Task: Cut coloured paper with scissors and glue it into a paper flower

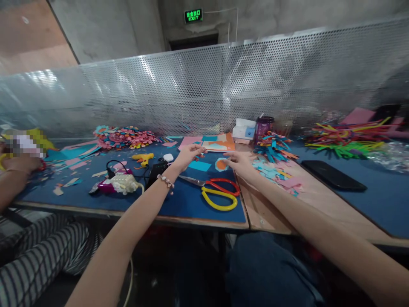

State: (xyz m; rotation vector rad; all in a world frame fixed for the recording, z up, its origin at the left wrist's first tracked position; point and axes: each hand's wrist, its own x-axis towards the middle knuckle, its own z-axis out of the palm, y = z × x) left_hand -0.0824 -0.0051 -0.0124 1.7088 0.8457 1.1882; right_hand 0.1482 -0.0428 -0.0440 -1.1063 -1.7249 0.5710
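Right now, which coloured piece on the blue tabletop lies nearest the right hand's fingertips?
The round piece, orange with a pale blue rim, at the fingertips of the right hand. The plain blue rectangle lies farther left.

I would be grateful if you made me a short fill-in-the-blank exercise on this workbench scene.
1. The scissors have one yellow handle loop and one ____ loop.
2. A bracelet circles the person's ____ wrist.
3. The right hand is at a round paper piece with a light blue rim and an ____ middle.
4. The lit sign bears the English word ____.

Missing words: red; left; orange; EXIT.
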